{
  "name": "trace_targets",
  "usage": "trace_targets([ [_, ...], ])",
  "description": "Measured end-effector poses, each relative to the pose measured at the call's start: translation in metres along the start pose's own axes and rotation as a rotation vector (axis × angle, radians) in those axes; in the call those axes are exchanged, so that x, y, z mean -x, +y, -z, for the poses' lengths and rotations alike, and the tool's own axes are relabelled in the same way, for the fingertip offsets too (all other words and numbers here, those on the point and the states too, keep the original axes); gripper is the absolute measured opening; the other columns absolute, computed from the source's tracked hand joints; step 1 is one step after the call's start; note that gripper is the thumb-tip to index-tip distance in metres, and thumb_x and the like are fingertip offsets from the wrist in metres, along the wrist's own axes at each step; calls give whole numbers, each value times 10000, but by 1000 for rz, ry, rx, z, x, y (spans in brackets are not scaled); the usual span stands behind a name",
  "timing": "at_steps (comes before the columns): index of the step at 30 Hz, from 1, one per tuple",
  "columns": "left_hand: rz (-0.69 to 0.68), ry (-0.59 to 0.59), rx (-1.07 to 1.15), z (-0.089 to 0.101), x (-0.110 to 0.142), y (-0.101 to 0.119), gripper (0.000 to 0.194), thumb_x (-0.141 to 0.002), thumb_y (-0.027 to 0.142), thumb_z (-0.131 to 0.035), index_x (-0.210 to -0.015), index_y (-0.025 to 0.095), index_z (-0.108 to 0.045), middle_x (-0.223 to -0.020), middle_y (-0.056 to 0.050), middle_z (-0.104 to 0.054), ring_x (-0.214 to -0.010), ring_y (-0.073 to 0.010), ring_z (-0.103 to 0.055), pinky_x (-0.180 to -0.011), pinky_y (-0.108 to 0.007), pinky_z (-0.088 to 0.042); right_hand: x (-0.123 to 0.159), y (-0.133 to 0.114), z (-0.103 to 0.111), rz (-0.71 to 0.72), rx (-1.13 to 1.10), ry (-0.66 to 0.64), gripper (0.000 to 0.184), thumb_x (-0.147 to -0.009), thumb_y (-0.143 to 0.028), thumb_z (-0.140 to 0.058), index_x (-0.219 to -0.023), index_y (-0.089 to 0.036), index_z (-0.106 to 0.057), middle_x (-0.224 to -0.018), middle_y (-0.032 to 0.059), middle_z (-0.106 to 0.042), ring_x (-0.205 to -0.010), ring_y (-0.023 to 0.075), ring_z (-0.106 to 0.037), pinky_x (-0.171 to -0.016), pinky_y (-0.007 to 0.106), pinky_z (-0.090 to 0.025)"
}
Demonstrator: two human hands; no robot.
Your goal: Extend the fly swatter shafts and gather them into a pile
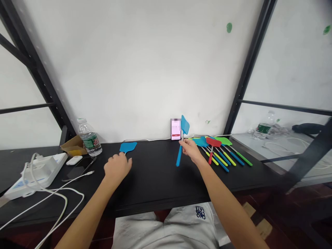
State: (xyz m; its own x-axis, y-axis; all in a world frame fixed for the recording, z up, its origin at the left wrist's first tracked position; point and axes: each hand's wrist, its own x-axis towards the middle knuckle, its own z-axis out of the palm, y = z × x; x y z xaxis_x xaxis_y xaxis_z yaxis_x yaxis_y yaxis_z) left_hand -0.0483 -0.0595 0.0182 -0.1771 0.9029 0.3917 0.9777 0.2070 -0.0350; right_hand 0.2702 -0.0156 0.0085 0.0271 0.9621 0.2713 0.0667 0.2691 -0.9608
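The right grip (191,148) is closed on a blue swatter (185,125), thumb and fingers pinching it where the shaft meets the upper handle. The swatter's flat head stands above the grip, tilted slightly; its handle slants down and a little left below the fingers. Whether the handle end touches the black worktop (153,176), I cannot tell. Just left of that head, a lit phone (175,130) stands upright at the far edge. The left grip (118,169) covers the shaft of a second blue swatter (128,147), whose head shows at the far side of the knuckles; the fingers' closure is hidden. Right of the right grip, a red swatter (214,142) lies on top of several coloured swatters (222,165).
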Motion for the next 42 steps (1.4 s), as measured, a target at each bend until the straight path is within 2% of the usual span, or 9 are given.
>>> trace_targets([
  [3,-238,-14,342,18,-3,34,411,-861,517,-398,-889,154,-589,-878,-127,-653,-838,-258,-624,-713,-334,-449,3,0,-13,32,-68,-68,295,-755,-455,-625,-738,-189,-500,-514,-31,-547,-352,66,-391,-362,194,-259],
  [7,-607,-232,889,15,-13,86,404,-810,549,-513,-973,185,-580,-842,-48,-661,-742,-167,-609,-652,-257,-455,7,9,-30,29,-107,-94,335,-752,-497,-630,-778,-184,-511,-565,-4,-613,-347,77,-449,-343,185,-264],
  [12,-677,-297,1065,-13,-11,120,372,-860,522,-451,-896,181,-596,-771,-17,-649,-612,-119,-576,-590,-232,-429,5,17,-41,4,-108,-127,420,-784,-581,-561,-737,-164,-547,-603,31,-635,-370,90,-502,-325,183,-259],
  [21,-653,-194,968,-25,-3,116,252,-923,360,-361,-836,193,-529,-638,15,-570,-578,-121,-520,-586,-238,-385,1,23,-38,-91,-83,16,508,-797,-638,-488,-747,-149,-615,-581,34,-586,-379,83,-438,-349,203,-267],
  [23,-652,-184,932,-26,-4,116,234,-927,330,-352,-838,195,-521,-670,1,-581,-612,-132,-533,-603,-247,-384,3,21,-35,-68,110,108,517,-821,-633,-441,-674,-163,-597,-542,35,-563,-424,112,-473,-400,225,-335],
  [26,-654,-166,859,-30,-9,111,222,-931,295,-333,-828,198,-503,-710,-15,-585,-639,-146,-537,-612,-255,-377,2,15,-22,24,460,436,518,-852,-608,-382,-630,-181,-572,-598,66,-596,-615,177,-565,-589,271,-444],
  [30,-715,-171,805,-35,-21,97,231,-924,247,-313,-794,195,-496,-747,-26,-580,-690,-148,-536,-662,-257,-388,-6,8,4,43,488,763,498,-760,-591,-544,-945,-134,-611,-965,137,-657,-902,238,-589,-794,315,-455],
  [36,-740,-190,684,-31,-27,83,253,-923,320,-355,-845,190,-557,-824,-49,-613,-771,-175,-557,-683,-268,-384,-13,19,13,75,210,83,403,-753,-532,-594,-874,-154,-664,-840,69,-690,-786,222,-638,-698,310,-490],
  [42,-768,-164,628,-24,-16,88,293,-943,382,-336,-932,220,-579,-860,-41,-637,-778,-181,-571,-648,-257,-358,-12,29,-2,-16,181,24,356,-769,-511,-588,-786,-163,-661,-744,41,-685,-700,197,-642,-629,288,-496],
])
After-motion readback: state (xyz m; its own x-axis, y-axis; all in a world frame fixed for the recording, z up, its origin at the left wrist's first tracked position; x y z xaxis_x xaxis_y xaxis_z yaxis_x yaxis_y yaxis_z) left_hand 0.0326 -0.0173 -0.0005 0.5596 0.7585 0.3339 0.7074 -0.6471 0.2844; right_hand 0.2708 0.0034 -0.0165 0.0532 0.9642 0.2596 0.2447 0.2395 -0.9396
